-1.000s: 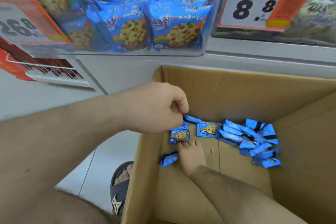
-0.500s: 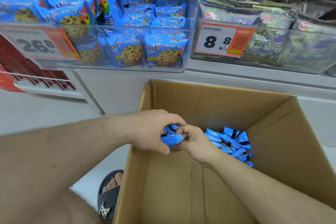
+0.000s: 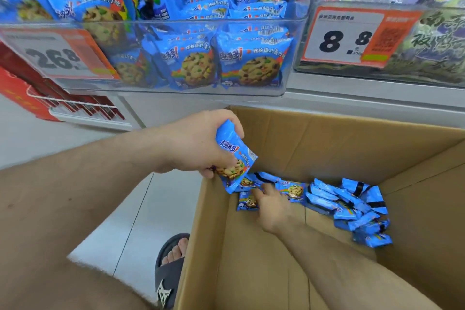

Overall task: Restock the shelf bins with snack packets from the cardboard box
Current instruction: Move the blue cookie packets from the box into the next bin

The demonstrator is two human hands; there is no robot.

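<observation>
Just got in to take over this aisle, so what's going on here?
A person is restocking cookie snacks. Their left hand grips a blue cookie packet above the open brown cardboard box, while the right hand reaches among the loose blue packets on the box floor. The clear plastic shelf bin above already holds many matching packets.
</observation>
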